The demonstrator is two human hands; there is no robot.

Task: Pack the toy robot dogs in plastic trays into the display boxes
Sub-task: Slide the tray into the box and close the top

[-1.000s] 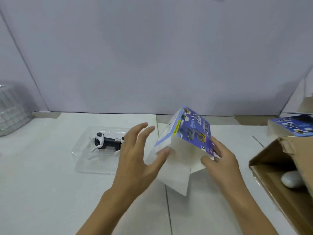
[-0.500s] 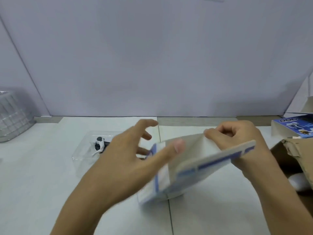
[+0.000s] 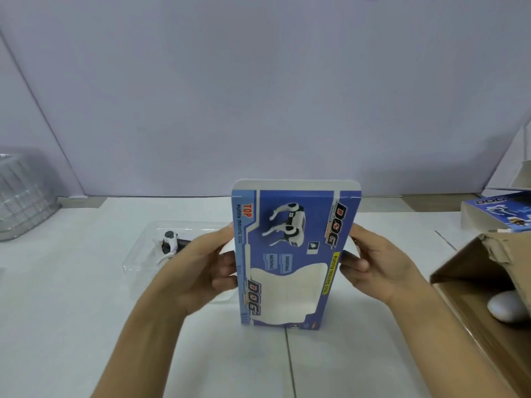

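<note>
Head view: I see both hands, left hand point(image 3: 201, 268) and right hand point(image 3: 373, 262), gripping the upright blue cardboard display box point(image 3: 290, 254); left of it the clear plastic tray point(image 3: 143, 262) with the white-and-black toy robot dog point(image 3: 169, 245), partly hidden by my left hand; right, an open brown carton point(image 3: 474, 282).

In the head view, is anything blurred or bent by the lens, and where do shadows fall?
Head view: the left hand is slightly motion-blurred; the display box print reads sharply; wall edges bow from wide-angle distortion; soft shadow lies inside the cardboard carton.

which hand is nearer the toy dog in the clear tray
Left. The left hand grips the box's left edge, just right of the toy dog; the right hand grips the far edge.
</note>
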